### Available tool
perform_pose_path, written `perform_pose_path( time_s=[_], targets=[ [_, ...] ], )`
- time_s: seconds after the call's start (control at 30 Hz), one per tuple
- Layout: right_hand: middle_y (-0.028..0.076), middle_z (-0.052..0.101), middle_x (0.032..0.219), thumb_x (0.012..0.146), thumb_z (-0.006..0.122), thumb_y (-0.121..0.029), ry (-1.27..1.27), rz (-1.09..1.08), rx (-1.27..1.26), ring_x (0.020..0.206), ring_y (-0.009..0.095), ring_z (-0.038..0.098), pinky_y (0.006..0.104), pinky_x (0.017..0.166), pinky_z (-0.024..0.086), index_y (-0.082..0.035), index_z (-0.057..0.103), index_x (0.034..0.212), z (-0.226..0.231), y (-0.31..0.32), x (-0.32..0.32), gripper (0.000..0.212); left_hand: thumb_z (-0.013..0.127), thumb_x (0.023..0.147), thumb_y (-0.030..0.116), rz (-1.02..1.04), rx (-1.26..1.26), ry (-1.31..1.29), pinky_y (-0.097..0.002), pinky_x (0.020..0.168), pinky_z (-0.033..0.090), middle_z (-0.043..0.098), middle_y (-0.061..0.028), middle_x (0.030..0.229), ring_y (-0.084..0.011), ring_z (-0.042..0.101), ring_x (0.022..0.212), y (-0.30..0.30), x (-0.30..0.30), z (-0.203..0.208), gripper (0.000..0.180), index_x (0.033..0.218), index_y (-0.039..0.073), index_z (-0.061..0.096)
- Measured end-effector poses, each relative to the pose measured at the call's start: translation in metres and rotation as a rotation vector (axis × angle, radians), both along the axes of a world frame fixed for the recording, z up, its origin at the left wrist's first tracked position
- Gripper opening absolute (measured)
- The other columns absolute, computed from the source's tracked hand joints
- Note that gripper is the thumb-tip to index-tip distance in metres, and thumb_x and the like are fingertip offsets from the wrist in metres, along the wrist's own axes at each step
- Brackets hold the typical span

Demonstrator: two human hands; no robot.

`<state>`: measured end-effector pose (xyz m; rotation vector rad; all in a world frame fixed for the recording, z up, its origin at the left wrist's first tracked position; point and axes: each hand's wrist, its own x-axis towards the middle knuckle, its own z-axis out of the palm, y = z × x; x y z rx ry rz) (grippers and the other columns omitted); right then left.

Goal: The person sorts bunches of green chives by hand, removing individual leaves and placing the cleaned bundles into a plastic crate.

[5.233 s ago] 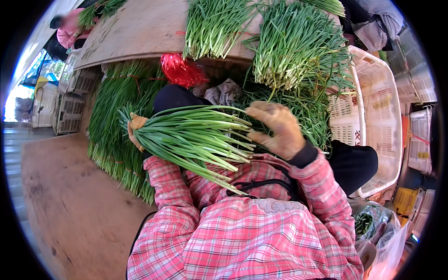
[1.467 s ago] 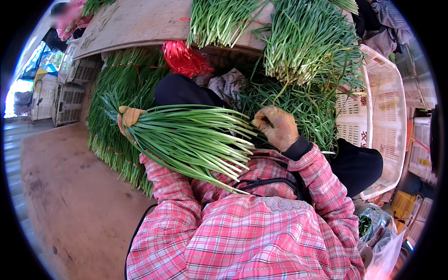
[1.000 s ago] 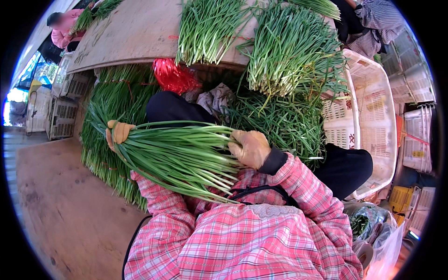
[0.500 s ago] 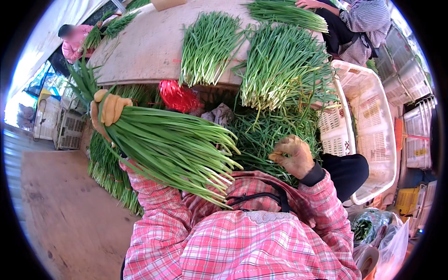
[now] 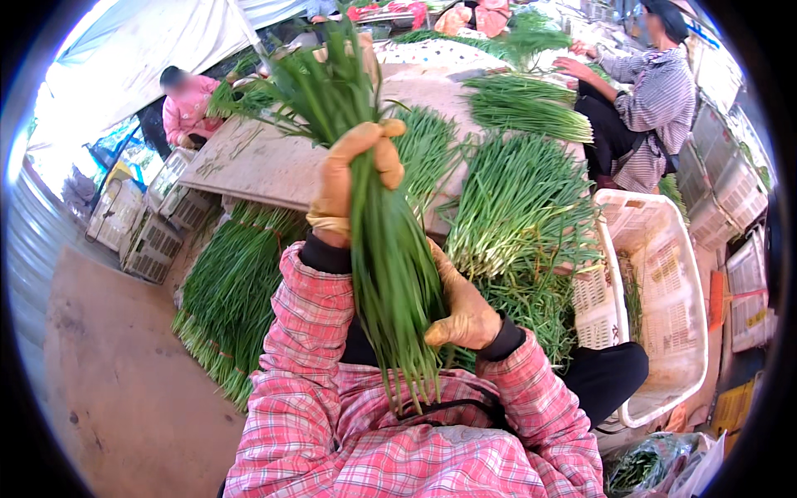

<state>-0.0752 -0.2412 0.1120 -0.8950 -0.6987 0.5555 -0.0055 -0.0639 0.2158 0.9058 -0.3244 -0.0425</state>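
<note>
Leaning slightly, its top to the left and its bottom to the right, the bunch of greens [image 5: 397, 257] is hanging nearly upright before the person's chest. The left hand [image 5: 359, 170], in a tan glove, is gripping it around the upper part, the fingers curling round the front and squeezing the leaves into a narrow waist. Above that grip the leaves are fanning out into a loose, dark green tuft that is looking blurred; below it they are widening again, long, narrow and mostly deep green, then thinning into uneven, paler ends that are dangling in front of the pink checked jacket [image 5: 307, 398]. The right hand [image 5: 465, 311], also gloved, is lying along the right side of the lower part, its thumb low and in front, its fingers pointing upward beside the leaves; they are partly disappearing behind the bunch, so I cannot tell whether they are closing on it. Beyond the hands, a wide pile of greens [image 5: 523, 199] with pale stalk ends is lying at the edge of the board [image 5: 261, 162], a thick stack of greens [image 5: 228, 295] is resting below the board at the left, and a white crate [image 5: 664, 274] is standing at the right, beside the person's dark knee [image 5: 610, 378]
</note>
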Motion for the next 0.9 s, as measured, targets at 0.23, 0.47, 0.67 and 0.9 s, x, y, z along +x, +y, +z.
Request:
perform_pose_path(
  time_s=[0.23, 0.47, 0.67, 0.9],
  targets=[
    [0.004, 0.061, 0.097, 0.068, 0.08, -0.011, 0.188, -0.359, -0.066, 0.08, 0.013, 0.06, 0.0283, 0.074, 0.051, -0.003, 0.048, 0.118, 0.001, -0.01, -0.008, 0.059, 0.065, 0.081, 0.015, 0.282, 0.375, 0.031, -0.0264, 0.047, 0.041, 0.062, -0.0084, 0.062, -0.0141, 0.053, 0.047, -0.097, 0.031, 0.0, 0.019, 0.075, -0.003, 0.066],
    [0.008, 0.062, 0.085, 0.068, 0.072, -0.004, 0.372, -0.262, 0.345, 0.071, 0.015, 0.06, 0.027, 0.067, 0.052, 0.002, 0.05, 0.114, -0.049, -0.043, 0.009, 0.052, 0.065, 0.074, 0.013, 0.156, 0.447, 0.177, -0.0317, 0.046, 0.043, 0.062, -0.0138, 0.064, -0.0193, 0.056, 0.048, -0.16, 0.051, -0.006, 0.022, 0.077, -0.009, 0.062],
    [0.015, 0.057, 0.109, 0.068, 0.074, -0.022, 0.378, -0.141, 0.431, 0.082, 0.022, 0.058, 0.0344, 0.072, 0.051, -0.002, 0.034, 0.137, -0.043, -0.057, 0.009, 0.083, 0.068, 0.079, 0.017, -0.045, 0.505, 0.17, -0.0345, 0.051, 0.049, 0.066, -0.013, 0.072, -0.0209, 0.062, 0.055, -0.174, 0.078, -0.018, 0.021, 0.08, -0.003, 0.066],
    [0.014, 0.058, 0.112, 0.066, 0.077, -0.017, 0.366, -0.255, 0.549, 0.087, 0.021, 0.06, 0.0327, 0.075, 0.054, -0.003, 0.026, 0.141, -0.057, -0.101, 0.027, 0.092, 0.053, 0.093, 0.037, -0.051, 0.556, 0.025, -0.0392, 0.092, 0.042, 0.051, -0.0127, 0.128, -0.024, 0.05, 0.117, -0.119, 0.034, -0.022, 0.059, 0.138, 0.004, 0.036]
  ],
)
